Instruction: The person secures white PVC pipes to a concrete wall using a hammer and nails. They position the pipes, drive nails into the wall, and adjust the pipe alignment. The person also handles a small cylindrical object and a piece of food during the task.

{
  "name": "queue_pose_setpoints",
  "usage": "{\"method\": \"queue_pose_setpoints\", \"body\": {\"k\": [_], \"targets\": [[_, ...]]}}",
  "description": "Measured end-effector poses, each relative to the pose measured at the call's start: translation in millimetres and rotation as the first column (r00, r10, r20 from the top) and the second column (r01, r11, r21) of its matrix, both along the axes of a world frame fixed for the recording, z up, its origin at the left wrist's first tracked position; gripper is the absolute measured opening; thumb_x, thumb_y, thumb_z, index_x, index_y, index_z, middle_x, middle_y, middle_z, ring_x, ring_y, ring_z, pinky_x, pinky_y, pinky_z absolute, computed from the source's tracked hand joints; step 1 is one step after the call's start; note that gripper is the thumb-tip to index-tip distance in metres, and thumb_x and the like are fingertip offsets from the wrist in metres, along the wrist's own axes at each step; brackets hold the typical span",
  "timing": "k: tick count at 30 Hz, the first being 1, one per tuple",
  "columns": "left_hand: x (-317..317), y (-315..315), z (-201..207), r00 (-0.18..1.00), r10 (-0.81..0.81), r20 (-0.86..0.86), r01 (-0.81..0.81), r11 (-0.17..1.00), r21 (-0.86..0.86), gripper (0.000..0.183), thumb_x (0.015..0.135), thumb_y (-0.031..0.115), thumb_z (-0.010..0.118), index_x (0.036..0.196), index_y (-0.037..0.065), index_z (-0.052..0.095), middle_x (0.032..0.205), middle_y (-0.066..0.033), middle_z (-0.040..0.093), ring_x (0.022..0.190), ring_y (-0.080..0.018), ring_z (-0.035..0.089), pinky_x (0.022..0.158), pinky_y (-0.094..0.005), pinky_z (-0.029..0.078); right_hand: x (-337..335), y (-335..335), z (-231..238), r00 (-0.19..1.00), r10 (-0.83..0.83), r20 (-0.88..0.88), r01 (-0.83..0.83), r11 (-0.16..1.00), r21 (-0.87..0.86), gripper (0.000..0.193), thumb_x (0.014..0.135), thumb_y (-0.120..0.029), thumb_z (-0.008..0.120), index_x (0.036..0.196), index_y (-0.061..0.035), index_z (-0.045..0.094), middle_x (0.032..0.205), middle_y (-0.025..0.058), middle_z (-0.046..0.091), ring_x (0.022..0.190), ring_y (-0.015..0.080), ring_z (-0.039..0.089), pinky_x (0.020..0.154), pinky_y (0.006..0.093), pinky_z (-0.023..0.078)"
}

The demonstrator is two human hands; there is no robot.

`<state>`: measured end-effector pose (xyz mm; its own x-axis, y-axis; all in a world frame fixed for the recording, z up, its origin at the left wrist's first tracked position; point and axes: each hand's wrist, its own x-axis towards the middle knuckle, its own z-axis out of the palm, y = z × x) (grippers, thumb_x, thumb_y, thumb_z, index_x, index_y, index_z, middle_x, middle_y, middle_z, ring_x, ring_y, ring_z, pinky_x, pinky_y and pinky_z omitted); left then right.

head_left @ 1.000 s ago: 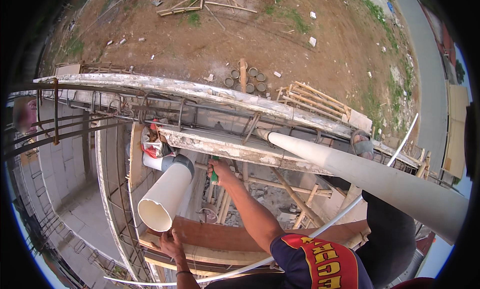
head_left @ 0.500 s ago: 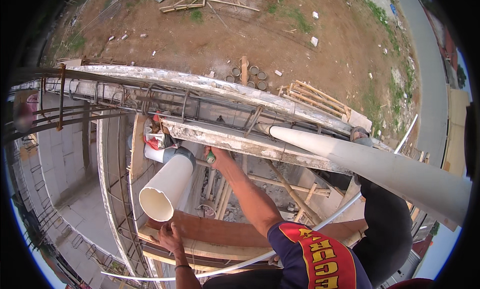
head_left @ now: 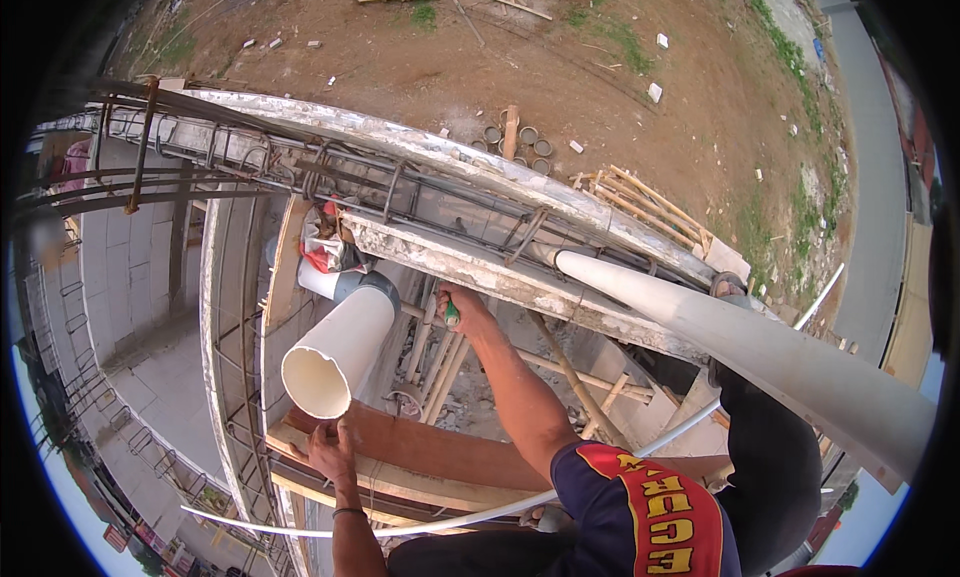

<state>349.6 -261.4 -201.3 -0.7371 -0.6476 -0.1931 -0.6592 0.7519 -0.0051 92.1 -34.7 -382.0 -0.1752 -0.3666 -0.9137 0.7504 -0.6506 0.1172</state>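
Two hands work high on a building frame: the right hand (head_left: 462,312) is clenched on a green-handled tool (head_left: 451,315), probably a screwdriver, its shaft hidden. The left hand (head_left: 332,449), fingers curled together, rests on a wooden plank (head_left: 440,452) just below the white pipe (head_left: 340,349), whose long axis slants with its open mouth toward the lower left. Steel bars (head_left: 400,192) and bare dirt ground (head_left: 560,67) lie beyond.

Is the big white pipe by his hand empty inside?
Looks empty: the white pipe has an open end with only bare wall inside. Deeper in, cannot tell.
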Motion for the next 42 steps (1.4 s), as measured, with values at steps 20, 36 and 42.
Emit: {"method": "queue_pose_setpoints", "body": {"k": [20,36,42], "targets": [[16.5,1.1,16.6,0.958,0.152,-0.244,-0.135,0.987,0.085,0.034,0.083,0.039,0.061,0.09,0.008,0.073,0.085,-0.0072,0.071,0.088,-0.0214,0.065,0.119,-0.0454,0.014,131.7,32.6,259.1,-0.636,0.721,-0.276,-0.426,-0.029,0.904,0.033,0.086,-0.024,0.063,0.095,0.0044,0.049,0.079,0.029,0.063,0.083,0.0486,0.062,0.072,0.0541,0.048],[25.9,-0.9,20.5,0.838,0.17,-0.519,-0.055,0.972,0.23,0.04,0.078,0.047,0.065,0.086,0.009,0.075,0.072,-0.0051,0.068,0.081,-0.0227,0.064,0.117,-0.0489,0.018,46.1,-244.6,230.8,-0.424,0.906,-0.002,0.205,0.098,0.974,0.037,0.084,-0.024,0.06,0.101,0.0087,0.056,0.099,0.0312,0.065,0.098,0.0426,0.065,0.085,0.0488,0.052],[28.4,-1.2,20.2,0.852,0.156,-0.5,-0.054,0.976,0.212,0.041,0.079,0.048,0.065,0.086,0.009,0.075,0.07,-0.0046,0.067,0.082,-0.0215,0.063,0.117,-0.0485,0.017,31.0,-248.6,232.7,-0.453,0.886,0.097,0.237,0.014,0.971,0.033,0.086,-0.019,0.059,0.104,0.0081,0.054,0.099,0.029,0.066,0.096,0.0408,0.066,0.083,0.0477,0.055]]}}
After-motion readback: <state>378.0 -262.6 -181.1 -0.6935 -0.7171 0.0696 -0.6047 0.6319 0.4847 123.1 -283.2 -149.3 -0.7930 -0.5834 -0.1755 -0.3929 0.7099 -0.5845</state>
